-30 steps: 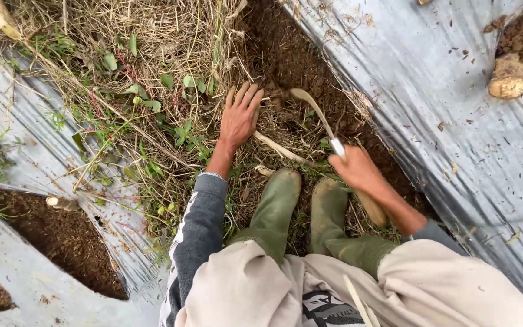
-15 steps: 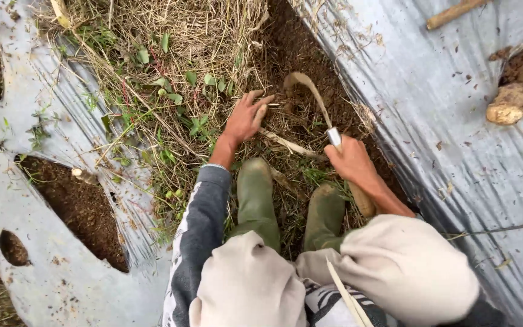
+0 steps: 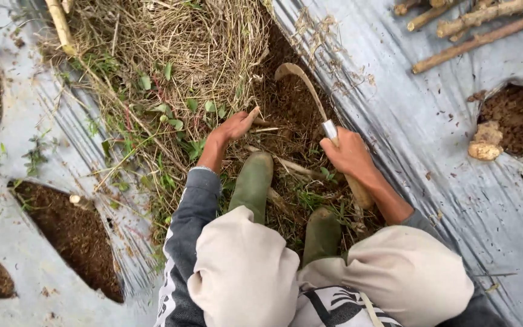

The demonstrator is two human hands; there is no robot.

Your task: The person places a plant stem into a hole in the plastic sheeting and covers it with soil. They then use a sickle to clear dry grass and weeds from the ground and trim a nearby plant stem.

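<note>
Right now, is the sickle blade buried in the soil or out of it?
Out. The curved sickle blade lies fully visible above the dark soil, hooked tip clear, handle in the right hand.

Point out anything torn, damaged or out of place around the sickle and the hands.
The silver plastic mulch sheet has ragged holes: one on the right baring soil and a cut pale stump, others on the left. Loose sticks lie on the sheet, top right. The right hand grips the sickle; the left hand gathers dry grass.
</note>
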